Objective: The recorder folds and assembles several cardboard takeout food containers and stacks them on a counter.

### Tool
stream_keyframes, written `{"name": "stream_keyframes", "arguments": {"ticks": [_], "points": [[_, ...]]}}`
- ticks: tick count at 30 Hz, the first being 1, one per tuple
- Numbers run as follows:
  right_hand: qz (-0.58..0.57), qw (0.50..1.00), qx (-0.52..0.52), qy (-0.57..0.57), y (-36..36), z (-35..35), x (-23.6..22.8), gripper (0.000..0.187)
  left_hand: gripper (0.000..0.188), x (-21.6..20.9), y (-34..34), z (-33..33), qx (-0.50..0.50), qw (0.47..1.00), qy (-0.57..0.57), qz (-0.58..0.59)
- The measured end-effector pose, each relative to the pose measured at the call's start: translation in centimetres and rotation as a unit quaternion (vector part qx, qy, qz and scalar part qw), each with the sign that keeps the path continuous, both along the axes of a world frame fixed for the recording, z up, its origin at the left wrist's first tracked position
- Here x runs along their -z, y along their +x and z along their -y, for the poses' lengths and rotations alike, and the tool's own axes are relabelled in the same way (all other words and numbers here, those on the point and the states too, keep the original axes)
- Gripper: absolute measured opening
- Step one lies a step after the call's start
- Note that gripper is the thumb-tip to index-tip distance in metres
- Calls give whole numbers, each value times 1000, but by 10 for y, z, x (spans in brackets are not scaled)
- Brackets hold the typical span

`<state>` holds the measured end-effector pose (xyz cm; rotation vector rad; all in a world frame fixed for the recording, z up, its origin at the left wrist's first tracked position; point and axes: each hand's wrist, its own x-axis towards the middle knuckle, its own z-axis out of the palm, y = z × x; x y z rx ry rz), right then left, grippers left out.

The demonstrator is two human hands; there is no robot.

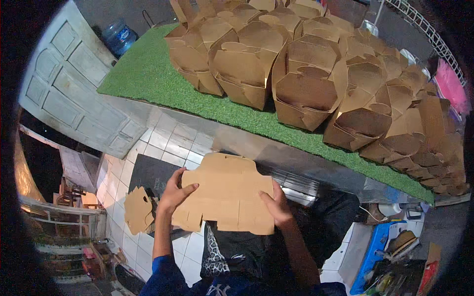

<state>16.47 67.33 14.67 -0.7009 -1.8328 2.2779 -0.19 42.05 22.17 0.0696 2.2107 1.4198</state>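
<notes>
- A flat, unfolded brown cardboard box blank (227,195) is held level above the lap, just below the near edge of the raised ledge.
- The left hand (174,193) is closed on the blank's left edge, thumb on top, fingers underneath.
- The right hand (277,207) is closed on the right edge, thumb laid over the upper face.
- A stack of further flat blanks (138,210) is seen just left of the left hand, on the white tiled floor (163,143), apart from the held blank.
- A dark mat (150,172) lies on the tiles, partly covered by the held blank.
- Ahead, folded brown takeaway boxes (306,89) are packed in rows on a green artificial-grass mat (148,74); the right half of that mat is filled to its near edge.
- Open grass is left only at the mat's left end.
- A white panelled door (74,93) leans at far left, a blue water jug (118,37) behind it.
- Clutter, including a blue tray (375,251), is crowded at lower right.
</notes>
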Motion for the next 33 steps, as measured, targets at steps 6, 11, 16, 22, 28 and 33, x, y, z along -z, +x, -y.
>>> {"name": "stream_keyframes", "arguments": {"ticks": [6,11,16,22,28,33], "points": [[-57,991,39,-112,-27,7,32,40,75,10,-30,-6,7,999,-39,7],[-29,991,26,-126,-31,12,45,38,61,17,-40,-7,40,999,5,5],[-20,991,16,-133,-24,17,42,39,56,19,-44,0,86,996,3,18],[-9,983,-27,-179,-4,17,43,41,82,25,-30,9,96,993,-57,34],[40,996,-15,-79,1,21,42,51,84,36,-15,9,46,997,5,-53],[84,995,10,-48,7,25,26,62,78,30,-2,10,71,974,-116,-184]]}}
